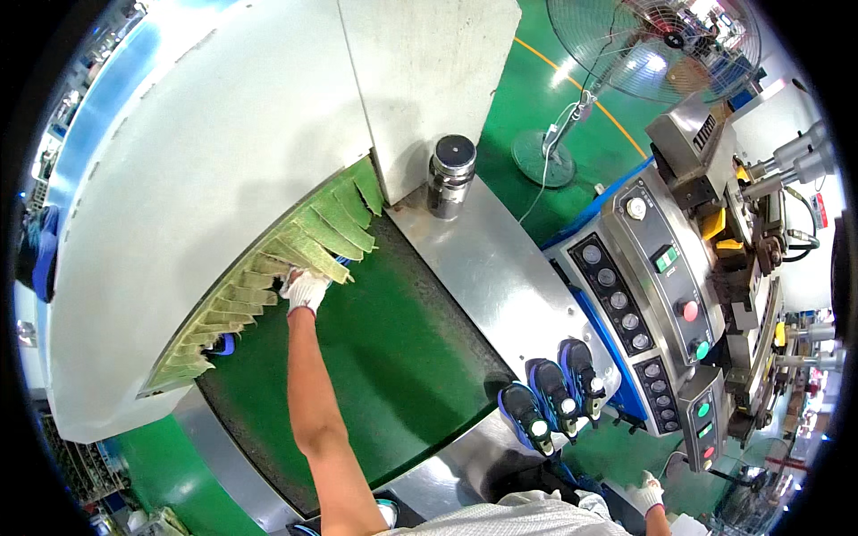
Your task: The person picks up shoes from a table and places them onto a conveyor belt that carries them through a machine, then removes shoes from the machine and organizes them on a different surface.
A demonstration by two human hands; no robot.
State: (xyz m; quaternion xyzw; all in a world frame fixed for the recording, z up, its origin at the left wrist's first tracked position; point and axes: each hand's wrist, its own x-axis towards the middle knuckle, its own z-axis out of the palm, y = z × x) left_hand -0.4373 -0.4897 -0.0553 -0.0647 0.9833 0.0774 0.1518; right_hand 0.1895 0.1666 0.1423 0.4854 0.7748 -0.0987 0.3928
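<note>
My left hand (305,290), in a white glove, reaches over a green conveyor belt (384,348) to a fringe of frayed green strips (308,234) at the mouth of a big white machine. Its fingers are curled in at the strip ends and partly hidden; what they grip does not show clearly. Just beside it, a bit of a blue-edged item (342,261) peeks out under the strips. A blue-rimmed shoe part (225,344) pokes out farther left. Down at the lower right, my right hand (645,494), also gloved, has fingers apart and nothing visible in it.
Several black-and-blue shoes (552,393) stand on the steel ledge to the right. A steel flask (451,177) is at the ledge's far end. Beyond are a control panel (639,277) with dials and buttons, and a standing fan (661,40). The white machine housing (223,116) blocks the far left.
</note>
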